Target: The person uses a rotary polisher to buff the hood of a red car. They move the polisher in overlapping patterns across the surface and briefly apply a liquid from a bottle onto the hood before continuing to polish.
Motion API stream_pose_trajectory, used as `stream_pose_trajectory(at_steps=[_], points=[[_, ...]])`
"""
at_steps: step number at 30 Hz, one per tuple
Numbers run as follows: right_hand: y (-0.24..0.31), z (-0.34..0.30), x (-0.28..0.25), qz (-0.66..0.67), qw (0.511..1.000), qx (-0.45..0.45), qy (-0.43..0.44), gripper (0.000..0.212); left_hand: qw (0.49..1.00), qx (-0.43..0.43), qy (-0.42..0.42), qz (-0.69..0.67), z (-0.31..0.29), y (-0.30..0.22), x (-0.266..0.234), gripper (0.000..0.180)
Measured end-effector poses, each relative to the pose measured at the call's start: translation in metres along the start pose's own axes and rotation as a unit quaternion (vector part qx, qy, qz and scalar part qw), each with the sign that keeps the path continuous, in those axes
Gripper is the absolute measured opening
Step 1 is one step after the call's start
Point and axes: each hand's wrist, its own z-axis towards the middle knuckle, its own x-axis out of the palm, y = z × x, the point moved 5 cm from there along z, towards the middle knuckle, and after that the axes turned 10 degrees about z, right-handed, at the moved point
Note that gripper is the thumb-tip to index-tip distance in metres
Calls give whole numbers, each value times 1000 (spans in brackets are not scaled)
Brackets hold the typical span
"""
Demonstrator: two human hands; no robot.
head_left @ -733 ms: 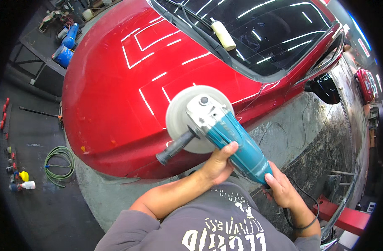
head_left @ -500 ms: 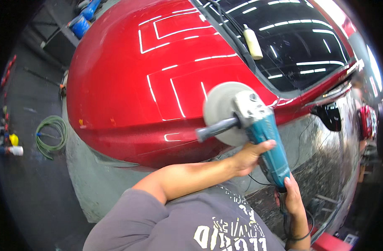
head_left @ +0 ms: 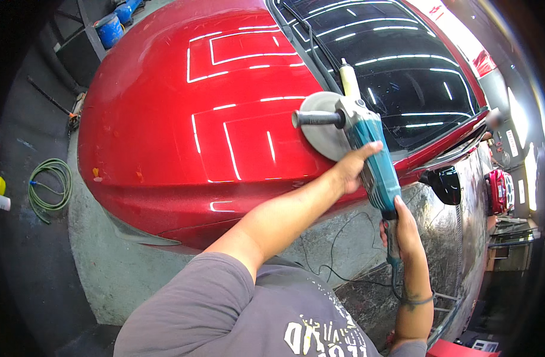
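Note:
A teal rotary polisher (head_left: 374, 160) with a silver head is in both of my hands. My left hand (head_left: 354, 171) grips the front of its body, thumb laid along the top. Behind it, my right hand (head_left: 405, 231) is wrapped round the rear handle, where the cord leaves. The round whitish pad (head_left: 322, 132) lies over the rear corner of the glossy red car hood (head_left: 165, 131), close to the windshield (head_left: 403, 83). Whether it touches the paint I cannot tell. A black side handle (head_left: 314, 118) sticks out to the left, unheld. Beyond the polisher head, a pale yellow bottle (head_left: 348, 80) rests by the wipers, partly hidden.
The polisher's black cord (head_left: 344, 275) runs down past my right forearm and across the floor. A green hose (head_left: 49, 189) lies coiled at left. Blue drums (head_left: 109, 31) stand at the far left. The car's black side mirror (head_left: 445, 184) juts out at right.
Both hands have carried the polisher away from me, up toward the windshield base. My left arm is stretched further out. The view has shifted slightly, and the pad now partly overlaps the bottle's surroundings.

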Motion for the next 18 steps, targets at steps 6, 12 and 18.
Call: stream_pose_trajectory(at_steps=[6,12,18], points=[[10,4,16,-21,999,-29,6,60,1000,-2,-10,12,-7,-17,-9,61],[-67,-58,-2,-8,999,-31,32,58,999,-26,-23,26,-76,53,2,69],[-82,-88,74,-21,986,-32,164,64,998,5,-63,29,-191,15,-32,65]])
